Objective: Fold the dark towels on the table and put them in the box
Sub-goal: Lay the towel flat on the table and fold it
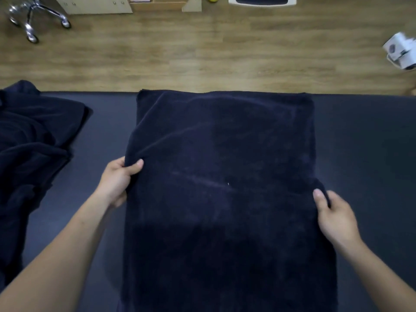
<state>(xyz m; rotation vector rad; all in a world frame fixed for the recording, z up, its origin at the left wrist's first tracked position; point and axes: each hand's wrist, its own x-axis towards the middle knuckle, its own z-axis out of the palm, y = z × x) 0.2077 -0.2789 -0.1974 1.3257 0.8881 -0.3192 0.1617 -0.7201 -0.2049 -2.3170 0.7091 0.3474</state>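
Your left hand (pixel 117 179) and right hand (pixel 335 217) each pinch a side edge of the navy towel (pixel 220 165) spread mid-table (pixel 360 143), far hem at the table's far edge: soft, limp, probably light, so hold it at edges and corners, never the floppy middle.

— What sort of room are we in?
— We take it for an office or a workroom rather than a home. Past the table (pixel 108 136), which has a flat dark grey top, we see a floor of wood-look planks (pixel 202 52).
— And the furniture?
— At the far left we see the chrome star base of a swivel chair (pixel 29 25) on castors, just beside a pale wooden cabinet (pixel 94 6) with small round fittings. A white seat with a dark cushion (pixel 262 0) stands at the top edge.
— Anything else?
— A white boxy device (pixel 400 52) at the right edge, too blurred for us to identify.
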